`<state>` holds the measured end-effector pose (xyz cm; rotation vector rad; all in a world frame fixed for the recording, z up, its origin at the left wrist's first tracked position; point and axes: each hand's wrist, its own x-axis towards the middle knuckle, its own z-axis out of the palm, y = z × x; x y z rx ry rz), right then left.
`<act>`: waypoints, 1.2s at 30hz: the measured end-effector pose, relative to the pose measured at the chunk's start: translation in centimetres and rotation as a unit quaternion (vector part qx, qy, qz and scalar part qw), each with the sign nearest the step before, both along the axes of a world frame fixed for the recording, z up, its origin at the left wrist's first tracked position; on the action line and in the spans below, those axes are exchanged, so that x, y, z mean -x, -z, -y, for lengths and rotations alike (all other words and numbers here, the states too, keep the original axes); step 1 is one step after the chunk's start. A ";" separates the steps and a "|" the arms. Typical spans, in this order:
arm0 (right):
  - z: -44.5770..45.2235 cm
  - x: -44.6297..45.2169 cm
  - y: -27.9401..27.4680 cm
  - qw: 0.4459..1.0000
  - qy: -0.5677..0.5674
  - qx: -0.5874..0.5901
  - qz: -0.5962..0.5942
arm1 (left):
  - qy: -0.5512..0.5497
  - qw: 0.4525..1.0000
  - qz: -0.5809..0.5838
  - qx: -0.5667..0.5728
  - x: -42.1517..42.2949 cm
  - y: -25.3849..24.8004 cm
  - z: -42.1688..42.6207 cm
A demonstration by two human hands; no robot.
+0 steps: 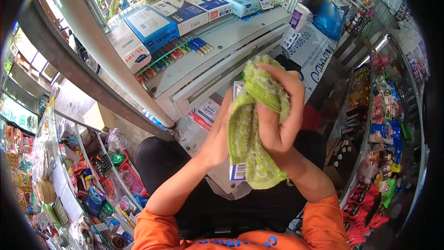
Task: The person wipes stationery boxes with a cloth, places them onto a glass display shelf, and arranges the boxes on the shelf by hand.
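Cramped shop interior, stocked shelves curving round both sides, glass display case [187,76] ahead with a white frame.

Main item: slim box [238,174], barcode at its lower end, held upright or tilted over the lap; can't tell which. Green cloth [246,141] covers most of its near face. Left hand [220,135] grips the box along its left side, fingertips partly hidden. Right hand [283,135] is clenched on the bunched cloth, thumb pushed into the folds, loose end hanging below the wrist.

Step in hand, my read: cloth pressed against the box, left steadying, right working. Any further stroke calls for a firm left grip and cloth kept flat on the face; the loose end could snag. Contact under the cloth is hidden.

Just beyond the left hand: red-and-white pack [206,113], low by the case. Further out: pens [199,45] in a row inside the case, blue carton [151,27] among other cartons above them. Blue bag [326,22] sits ahead right, near a printed sheet [311,52]. Hanging sachets [385,104] far right.
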<state>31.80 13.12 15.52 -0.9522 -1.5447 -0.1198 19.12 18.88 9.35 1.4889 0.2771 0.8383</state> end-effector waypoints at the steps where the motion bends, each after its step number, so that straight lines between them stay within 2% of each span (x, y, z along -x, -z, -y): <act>1: 0.2 0.0 -0.4 0.999 0.008 0.022 0.027 | 0.018 0.999 -0.026 0.014 0.3 0.6 -0.3; 2: 0.0 0.4 -0.5 0.999 0.007 0.021 0.027 | 0.035 0.998 -0.051 0.027 0.5 0.7 -0.6; 4: -0.6 1.6 -0.6 0.995 -0.003 0.009 -0.103 | 0.035 0.999 -0.015 0.021 0.8 0.3 -0.5; 6: -0.9 1.9 -0.6 0.992 -0.001 0.016 -0.128 | 0.018 0.970 0.082 0.230 1.3 -2.9 0.9; 7: -0.9 1.8 -0.4 0.992 -0.021 0.014 -0.122 | 0.046 0.945 0.130 0.296 1.8 -2.8 0.9; 8: -1.0 1.7 -0.2 0.992 -0.042 0.011 -0.114 | 0.046 0.945 0.131 0.295 2.0 -2.8 0.4; 9: -0.2 1.4 0.2 0.998 -0.033 0.038 -0.036 | 0.110 0.894 0.252 0.354 2.1 -2.8 -0.2; 10: 0.7 1.5 1.0 0.998 -0.034 0.038 -0.034 | 0.171 0.820 0.367 0.404 2.2 -2.9 -0.9; 12: 1.9 1.8 2.7 0.981 -0.026 0.047 0.184 | 0.120 0.852 0.324 0.393 3.1 -3.4 -1.7; 13: 1.5 1.8 3.2 0.981 -0.029 0.048 0.186 | 0.088 0.863 0.304 0.395 3.2 -3.7 -1.4; 14: 1.1 2.0 3.6 0.974 0.002 -0.015 0.224 | 0.057 0.872 0.280 0.397 3.2 -4.0 -1.0; 15: 0.7 2.1 3.8 0.962 0.034 -0.078 0.259 | 0.074 0.886 0.257 0.378 3.1 -3.7 -0.9; 16: 0.5 2.0 3.5 0.963 0.036 -0.077 0.257 | 0.090 0.899 0.233 0.358 3.2 -3.4 -0.7; 17: 0.0 1.8 2.9 0.968 0.066 -0.061 0.235 | 0.088 0.923 0.202 0.317 3.2 -3.0 -0.7; 18: -0.5 1.6 2.2 0.971 0.095 -0.046 0.213 | 0.089 0.923 0.202 0.316 3.1 -3.0 -0.6; 21: -1.6 0.4 -0.8 0.973 0.120 -0.030 0.195 | 0.014 0.956 0.134 0.260 3.0 -3.3 0.0; 22: -2.2 -0.2 -1.5 0.972 0.134 -0.038 0.191 | 0.014 0.956 0.133 0.261 3.1 -3.1 -0.1; 24: -3.7 -1.5 -1.9 0.983 0.148 -0.035 0.103 | 0.064 0.935 0.186 0.294 3.5 -1.8 -1.0; 25: -4.7 -2.8 -1.7 0.983 0.159 -0.049 0.072 | 0.205 0.859 0.298 0.362 3.8 -0.2 -2.4; 26: -5.1 -3.6 -1.7 0.983 0.170 -0.063 0.041 | 0.121 0.881 0.236 0.393 4.1 -1.0 -2.1; 27: -4.8 -3.9 -1.4 0.982 0.171 -0.064 0.040 | 0.104 0.905 0.204 0.358 3.9 -1.5 -1.9; 28: -4.6 -3.9 -1.3 0.986 0.117 -0.042 -0.111 | 0.086 0.927 0.175 0.321 3.6 -2.1 -1.8; 29: -4.3 -3.7 -1.2 0.964 0.057 -0.015 -0.258 | 0.100 0.919 0.189 0.331 3.5 -2.8 -1.7; 30: -3.8 -3.3 -1.2 0.965 0.056 -0.011 -0.257 | 0.105 0.905 0.230 0.342 3.2 -3.3 -1.3; 32: -2.8 -2.4 -1.8 0.934 0.057 0.032 -0.351 | 0.113 0.905 0.269 0.311 3.1 -2.0 -1.2; 36: -2.1 -1.7 -2.2 0.947 0.084 -0.005 -0.310 | 0.135 0.901 0.259 0.322 3.3 -2.7 -1.5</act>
